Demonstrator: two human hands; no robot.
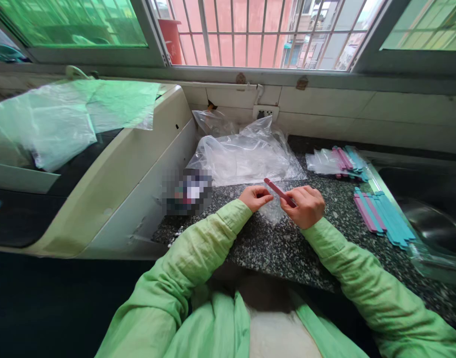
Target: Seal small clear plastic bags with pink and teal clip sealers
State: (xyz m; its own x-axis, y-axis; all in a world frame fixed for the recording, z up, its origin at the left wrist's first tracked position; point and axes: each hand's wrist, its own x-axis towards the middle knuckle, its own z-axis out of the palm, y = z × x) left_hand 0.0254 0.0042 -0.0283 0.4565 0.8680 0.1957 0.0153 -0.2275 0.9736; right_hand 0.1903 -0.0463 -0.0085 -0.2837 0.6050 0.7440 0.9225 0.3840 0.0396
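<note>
My right hand [305, 206] is closed on one end of a slim pink bag-sealing clip [276, 189]. The clip's rounded far end points up and left, above the counter. Close by on the left, my left hand [255, 198] has thumb and fingers pinched together; what they hold, if anything, I cannot make out. Beneath and between both hands lies a small clear plastic bag [273, 211], partly hidden by them. To the right, more pink and teal clips [386, 219] lie side by side, with a second group of clips [349, 161] and clear bags behind them.
A large clear plastic bag [242, 156] covers the back of the speckled counter [265, 253]. At left stands a cream appliance [138, 164] with plastic sheeting on top. A metal sink [432, 214] is at right. A blurred dark object [188, 191] sits beside the appliance.
</note>
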